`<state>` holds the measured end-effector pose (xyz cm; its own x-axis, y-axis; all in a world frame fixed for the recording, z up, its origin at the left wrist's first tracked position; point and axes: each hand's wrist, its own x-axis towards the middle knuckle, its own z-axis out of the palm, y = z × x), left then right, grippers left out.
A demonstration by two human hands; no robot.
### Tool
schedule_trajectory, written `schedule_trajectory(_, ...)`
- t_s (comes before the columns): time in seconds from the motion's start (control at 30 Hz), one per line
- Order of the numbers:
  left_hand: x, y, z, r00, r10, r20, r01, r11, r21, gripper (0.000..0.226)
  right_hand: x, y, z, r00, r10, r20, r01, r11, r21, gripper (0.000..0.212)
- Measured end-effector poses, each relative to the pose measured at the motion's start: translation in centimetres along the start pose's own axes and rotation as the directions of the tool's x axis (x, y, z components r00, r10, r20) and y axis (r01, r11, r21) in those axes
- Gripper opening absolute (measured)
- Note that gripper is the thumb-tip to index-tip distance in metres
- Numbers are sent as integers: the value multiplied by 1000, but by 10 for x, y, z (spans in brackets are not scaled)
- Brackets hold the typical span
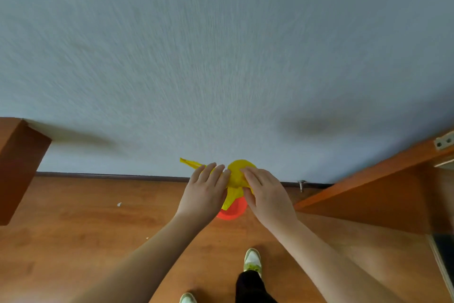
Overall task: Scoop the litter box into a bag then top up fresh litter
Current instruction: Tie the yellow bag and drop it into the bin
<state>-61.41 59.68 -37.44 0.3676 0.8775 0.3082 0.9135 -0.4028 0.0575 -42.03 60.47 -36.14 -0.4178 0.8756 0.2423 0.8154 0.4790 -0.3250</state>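
Observation:
A yellow plastic bag (236,175) is held up in front of me, bunched into a round lump with a twisted tail sticking out to the left. My left hand (205,191) grips its left side, fingers curled over the plastic. My right hand (266,192) grips the right side of the bag. Under the bag, on the wooden floor, stands a small red-orange container (232,211), mostly hidden by the bag and hands. No litter box or litter is in view.
A pale wall (221,57) fills the upper view, with a dark baseboard (110,175) below it. An open wooden door (380,194) stands on the right, a wooden furniture corner (17,162) on the left. My shoes (252,261) are below. Small white scraps (119,204) lie on the floor.

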Motion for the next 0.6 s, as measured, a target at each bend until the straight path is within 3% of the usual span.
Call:
schedule_trajectory(0.27,2,-7,84,997,-65,-50,66,998,24,33,1,42,82,997,45,61,-45,999,2,50)
schedule_trajectory(0.6,-34,-29,243,989,-99,106,102,994,-29,38,-20,96,234,992,104,73,-100,994,-45,46)
